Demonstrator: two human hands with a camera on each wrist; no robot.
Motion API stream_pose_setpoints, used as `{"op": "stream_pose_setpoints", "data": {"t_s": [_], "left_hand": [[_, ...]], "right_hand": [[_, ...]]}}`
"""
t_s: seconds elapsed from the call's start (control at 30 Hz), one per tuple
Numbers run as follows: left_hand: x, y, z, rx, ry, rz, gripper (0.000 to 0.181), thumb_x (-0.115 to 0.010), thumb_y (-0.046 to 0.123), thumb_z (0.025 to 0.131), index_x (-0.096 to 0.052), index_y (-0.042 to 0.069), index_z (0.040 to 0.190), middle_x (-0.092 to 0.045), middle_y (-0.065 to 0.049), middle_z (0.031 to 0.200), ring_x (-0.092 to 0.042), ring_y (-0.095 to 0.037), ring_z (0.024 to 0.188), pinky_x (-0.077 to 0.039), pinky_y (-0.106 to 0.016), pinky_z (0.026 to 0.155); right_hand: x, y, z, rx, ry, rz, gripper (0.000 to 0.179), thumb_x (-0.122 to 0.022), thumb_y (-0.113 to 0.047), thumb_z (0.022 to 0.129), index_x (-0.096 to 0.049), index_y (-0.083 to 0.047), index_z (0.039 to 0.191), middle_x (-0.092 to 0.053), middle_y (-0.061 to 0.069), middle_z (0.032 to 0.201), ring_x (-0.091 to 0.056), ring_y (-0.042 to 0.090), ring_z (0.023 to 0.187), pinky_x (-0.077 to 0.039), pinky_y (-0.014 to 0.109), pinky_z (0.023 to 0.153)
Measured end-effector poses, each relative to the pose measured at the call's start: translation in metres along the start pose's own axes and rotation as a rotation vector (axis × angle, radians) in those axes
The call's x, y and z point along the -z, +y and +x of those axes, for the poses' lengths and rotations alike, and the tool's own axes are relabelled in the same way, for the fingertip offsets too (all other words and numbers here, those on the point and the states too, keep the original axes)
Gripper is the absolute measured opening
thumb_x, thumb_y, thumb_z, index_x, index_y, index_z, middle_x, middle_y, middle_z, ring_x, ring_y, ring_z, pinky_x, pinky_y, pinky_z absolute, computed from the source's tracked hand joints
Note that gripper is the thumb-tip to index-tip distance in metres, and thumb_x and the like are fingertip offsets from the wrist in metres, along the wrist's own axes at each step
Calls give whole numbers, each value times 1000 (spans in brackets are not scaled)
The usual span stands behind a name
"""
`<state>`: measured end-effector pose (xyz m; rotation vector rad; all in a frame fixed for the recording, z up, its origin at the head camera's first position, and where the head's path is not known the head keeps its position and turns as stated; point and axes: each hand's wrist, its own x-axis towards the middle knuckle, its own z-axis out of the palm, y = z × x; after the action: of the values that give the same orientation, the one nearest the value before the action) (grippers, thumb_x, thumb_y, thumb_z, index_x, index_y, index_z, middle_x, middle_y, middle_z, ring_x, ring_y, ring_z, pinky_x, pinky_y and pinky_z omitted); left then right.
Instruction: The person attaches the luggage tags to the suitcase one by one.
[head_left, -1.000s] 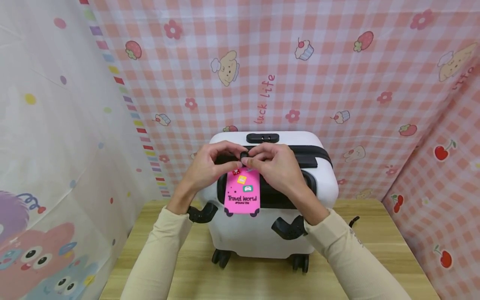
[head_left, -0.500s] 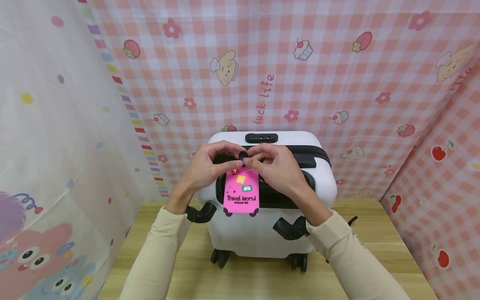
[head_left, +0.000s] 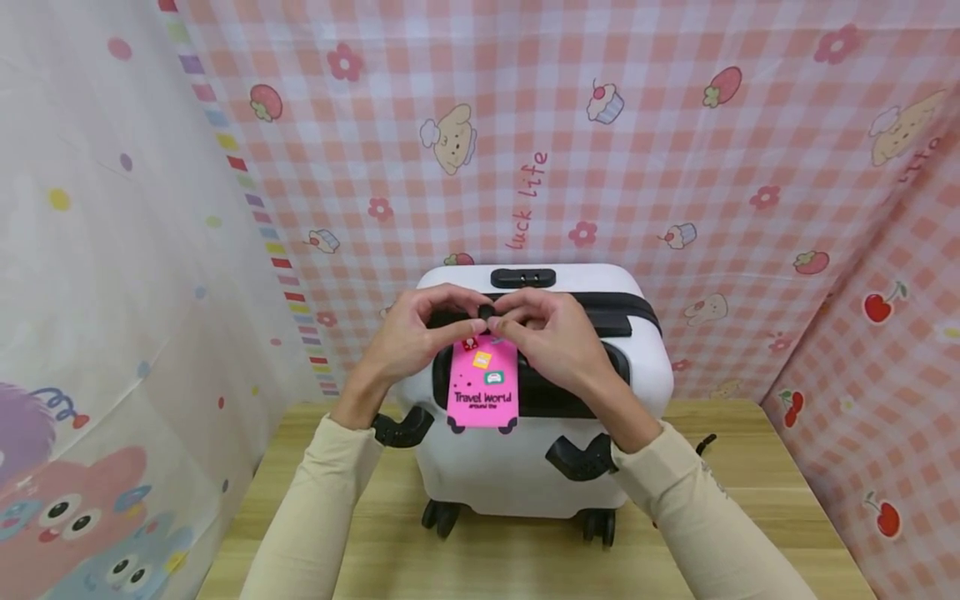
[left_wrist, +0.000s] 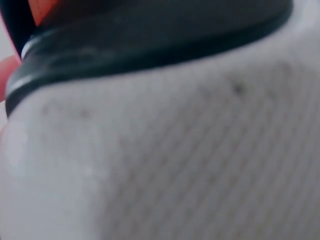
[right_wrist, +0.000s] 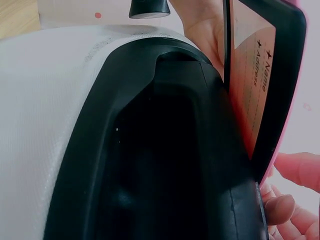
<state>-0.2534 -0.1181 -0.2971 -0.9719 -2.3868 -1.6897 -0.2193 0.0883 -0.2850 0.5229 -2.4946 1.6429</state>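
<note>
A pink luggage tag, shaped like a small suitcase and lettered "Travel World", hangs in front of a white suitcase. At its top is a short black strap, folded into a loop. My left hand pinches this strap from the left between thumb and fingers. From the right, my right hand pinches it too, its fingertips meeting the left ones. The right wrist view shows the tag's back, a name and address card in a black frame, beside the suitcase's black handle recess. The strap's fastening is hidden behind the fingers.
The suitcase stands on its black wheels on a wood-grain table. A combination lock sits at its upper back edge. Behind hangs a pink checked cloth; a white patterned curtain closes the left side.
</note>
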Motion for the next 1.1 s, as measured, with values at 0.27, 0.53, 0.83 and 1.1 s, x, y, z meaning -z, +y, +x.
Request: {"op": "stream_pose_setpoints", "data": {"t_s": [0.27, 0.53, 0.83, 1.1], "left_hand": [[-2, -1, 0, 13, 19, -7, 22, -73, 14, 90, -72, 7, 111, -71, -5, 103, -63, -21, 89, -51, -27, 74], [-1, 0, -1, 30, 30, -4, 21, -71, 16, 92, -72, 8, 111, -71, -5, 103, -62, -23, 88, -51, -28, 74], [-1, 1, 0, 26, 24, -2, 22, -71, 16, 92, -72, 7, 111, -72, -6, 102, -62, -22, 87, -51, -28, 75], [-1, -1, 1, -15, 13, -8, 21, -71, 9, 90, -71, 3, 111, -72, -9, 103, -64, -21, 88, -51, -27, 77]], "right_hand": [[-1, 0, 0, -9, 9, -18, 20, -71, -22, 92, -70, -9, 107, -75, 1, 90, -67, 15, 74, -49, 29, 63], [-1, 2, 0, 37, -16, -34, 22, -73, -19, 90, -70, -8, 109, -74, 0, 88, -62, 19, 67, -47, 27, 60], [-1, 3, 0, 39, 0, -33, 21, -72, -19, 91, -70, -8, 108, -75, 1, 89, -64, 18, 69, -48, 28, 63], [-1, 2, 0, 18, 8, -35, 19, -72, -20, 91, -70, -9, 107, -74, 0, 86, -65, 17, 71, -48, 29, 65]]}}
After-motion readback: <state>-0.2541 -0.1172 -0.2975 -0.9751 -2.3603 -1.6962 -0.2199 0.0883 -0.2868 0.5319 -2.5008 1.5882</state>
